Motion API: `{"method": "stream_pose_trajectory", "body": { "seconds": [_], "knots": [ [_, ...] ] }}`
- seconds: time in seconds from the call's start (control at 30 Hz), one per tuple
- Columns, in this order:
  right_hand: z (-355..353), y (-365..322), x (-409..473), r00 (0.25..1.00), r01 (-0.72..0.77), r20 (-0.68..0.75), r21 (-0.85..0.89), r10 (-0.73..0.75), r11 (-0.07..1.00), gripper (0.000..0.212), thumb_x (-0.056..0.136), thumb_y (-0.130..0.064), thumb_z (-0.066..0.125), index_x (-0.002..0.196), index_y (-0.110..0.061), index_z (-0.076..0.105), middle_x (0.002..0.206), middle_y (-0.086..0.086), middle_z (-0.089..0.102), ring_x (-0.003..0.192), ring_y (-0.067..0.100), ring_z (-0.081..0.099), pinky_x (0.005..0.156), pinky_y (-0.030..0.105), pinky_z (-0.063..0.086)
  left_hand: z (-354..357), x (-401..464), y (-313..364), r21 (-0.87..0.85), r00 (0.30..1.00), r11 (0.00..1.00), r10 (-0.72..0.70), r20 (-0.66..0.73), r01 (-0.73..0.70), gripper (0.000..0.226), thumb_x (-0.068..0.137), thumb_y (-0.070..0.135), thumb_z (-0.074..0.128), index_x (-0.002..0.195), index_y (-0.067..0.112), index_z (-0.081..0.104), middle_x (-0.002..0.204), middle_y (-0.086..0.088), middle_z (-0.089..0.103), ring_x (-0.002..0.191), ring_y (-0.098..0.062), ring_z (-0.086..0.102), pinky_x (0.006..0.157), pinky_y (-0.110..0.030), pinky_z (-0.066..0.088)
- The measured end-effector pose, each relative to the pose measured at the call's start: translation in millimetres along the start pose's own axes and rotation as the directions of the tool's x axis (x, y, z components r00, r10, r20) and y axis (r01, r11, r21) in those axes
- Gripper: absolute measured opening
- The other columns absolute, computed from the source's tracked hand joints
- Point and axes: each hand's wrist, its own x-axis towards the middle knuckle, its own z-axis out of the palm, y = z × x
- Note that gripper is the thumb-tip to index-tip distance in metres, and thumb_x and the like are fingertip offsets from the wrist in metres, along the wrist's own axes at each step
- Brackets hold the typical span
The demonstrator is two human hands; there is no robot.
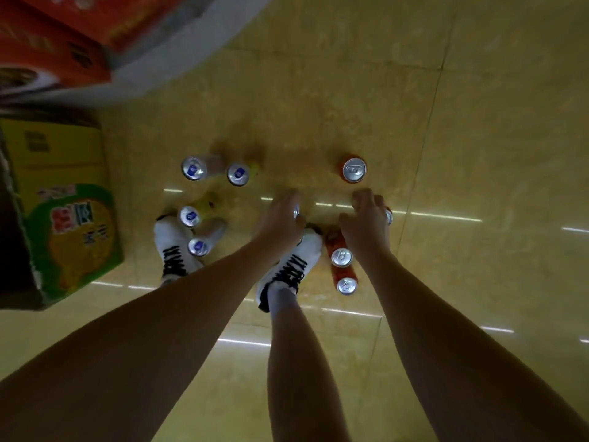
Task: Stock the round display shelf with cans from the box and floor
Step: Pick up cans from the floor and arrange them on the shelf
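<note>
1. Two bare arms reach down from the bottom of the frame toward the floor (478,122), which is shiny yellow tile.
2. The left hand (280,218) is in the middle of the frame. Its fingers curl down over a can (296,213), and only a bit of the silver top shows, so it seems to be gripping that can.
3. The right hand (366,221) is just to the right of it. Its fingers bend over another can (389,216) that peeks out at the hand's right edge. I cannot tell if the grip is closed tight.
4. A red can (354,169) stands on the floor just above the right hand.
5. Two more red cans stand below the right hand, one (341,257) above the other (346,286), very close together.
6. Four cans with blue tabs stand on the left side of the middle. Two sit higher, one at the far left (193,169) and one beside it (238,174). Two sit lower (189,216) (198,247), near a white shoe (172,247).
7. The other white shoe (293,266) is under the left hand, in the middle of the frame.
8. A yellow and green box (63,202) stands at the left edge.
9. The round display shelf (178,55) curves across the upper left, with red packs (54,49) on it.
</note>
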Motion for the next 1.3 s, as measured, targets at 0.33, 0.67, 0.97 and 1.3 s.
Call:
{"method": "stream_pose_trajectory", "body": {
  "seconds": [0.33,0.67,0.97,1.3],
  "knots": [
    [25,12,86,0.992,0.088,-0.077,-0.102,-0.096,0.991,0.07,0.078,-0.015,0.076,0.137,-0.021,0.039,0.137,0.008,0.035,0.105,0.035,0.06,0.084,0.041,0.053,34,87,-5,0.026,0.995,0.995,0.102,-0.016,-0.101,0.037,0.088,0.009,0.052,0.125,0.015,0.049,0.121,-0.008,0.059,0.104,-0.026,0.059,0.081,-0.036,0.049],
    [46,5,126,0.988,-0.153,-0.014,-0.215,0.153,0.965,0.065,0.077,-0.028,0.078,0.128,-0.011,0.04,0.128,0.023,0.046,0.106,0.043,0.058,0.076,0.035,0.045,47,94,-21,-0.021,0.993,0.993,0.117,-0.014,-0.118,0.039,0.089,0.009,0.054,0.126,0.018,0.049,0.125,-0.005,0.057,0.106,-0.025,0.059,0.086,-0.045,0.052],
    [27,-37,46,0.999,0.001,0.044,-0.1,0.003,0.995,0.062,0.068,-0.063,0.074,0.096,-0.014,0.048,0.086,0.006,0.06,0.075,0.026,0.055,0.062,0.032,0.04,2,61,-26,0.043,0.995,0.995,0.093,0.03,-0.095,0.055,0.077,0.0,0.062,0.127,0.019,0.046,0.118,-0.004,0.055,0.102,-0.026,0.057,0.074,-0.043,0.052],
    [-64,-165,-56,0.974,0.103,0.199,0.055,-0.112,0.993,0.055,0.06,-0.068,0.07,0.085,-0.023,0.05,0.077,-0.001,0.064,0.07,0.021,0.065,0.061,0.04,0.056,-142,-15,36,0.08,0.964,0.961,0.264,-0.007,-0.263,0.067,0.06,0.037,0.081,0.121,0.027,0.055,0.109,0.0,0.065,0.101,-0.026,0.063,0.08,-0.039,0.052]
  ]
}}
